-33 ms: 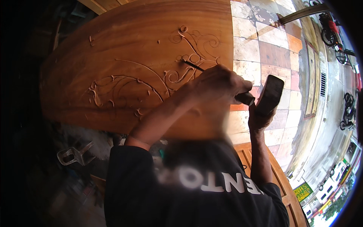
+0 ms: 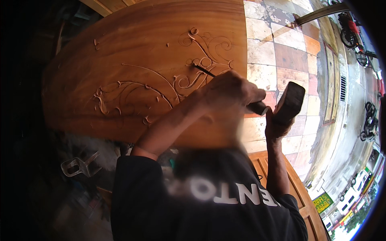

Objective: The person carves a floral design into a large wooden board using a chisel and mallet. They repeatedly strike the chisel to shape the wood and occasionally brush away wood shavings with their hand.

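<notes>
My left hand [image 2: 229,89] is wrapped round a carving chisel [image 2: 205,70]. The thin dark blade slants down to the wood, its tip on a scroll line, while the handle's butt sticks out past my fingers on the right. My right hand [image 2: 278,129] grips a dark, blocky mallet [image 2: 290,101], raised just right of the chisel's butt and apart from it. Beneath lies a large reddish-brown wooden panel [image 2: 100,44] with a carved pattern of scrolls and leafy curves [image 2: 187,80]. Part of the carving is hidden under my left forearm.
Small wood chips [image 2: 167,45] lie on the panel. Beyond its right edge is a worn tiled floor [image 2: 291,56], then a street with motorcycles [image 2: 368,120] and parked vehicles. A stool [image 2: 80,165] stands at the lower left; a panelled wooden door [image 2: 295,176] is by my right arm.
The mallet has shifted slightly right, and its gap from the chisel's butt is a little wider. The chisel handle and my left hand have moved slightly left; the blade tip stays about in place.
</notes>
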